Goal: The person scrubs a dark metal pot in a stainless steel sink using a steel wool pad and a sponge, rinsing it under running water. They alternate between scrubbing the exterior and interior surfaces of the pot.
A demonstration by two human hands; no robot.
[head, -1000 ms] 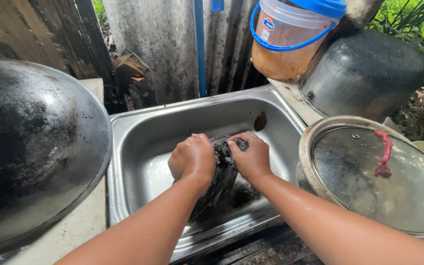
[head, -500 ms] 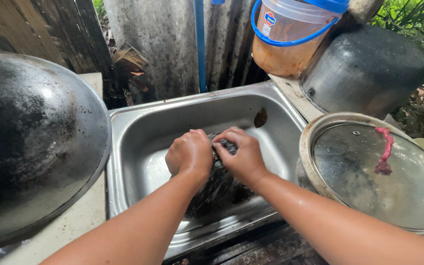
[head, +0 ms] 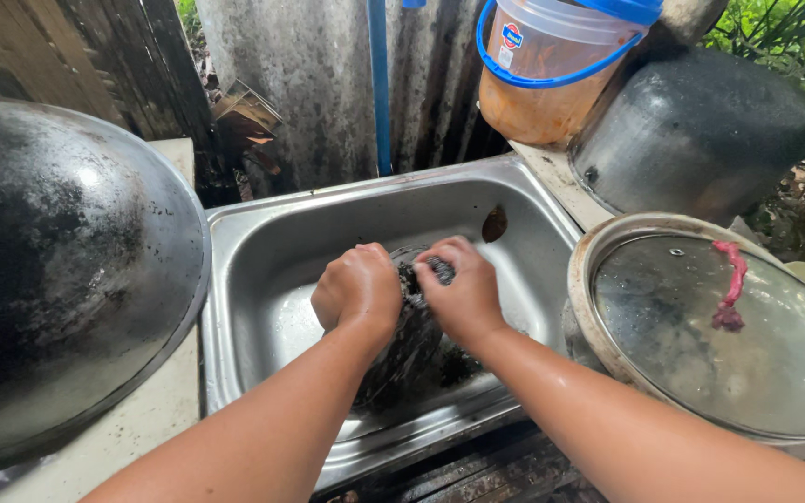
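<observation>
One blackened wok [head: 58, 279], upturned on the counter at left (likely draining). One steel sink [head: 263, 279]. Left hand [head: 358, 289] clamped on a dark sooty pot [head: 402, 359] in the basin, steadying it; right hand [head: 463, 293] closed on one scouring pad [head: 435, 270], pressed to the pot. One glass lid [head: 729, 345], one grey pot [head: 701, 130], one plastic bucket [head: 552, 65].
</observation>
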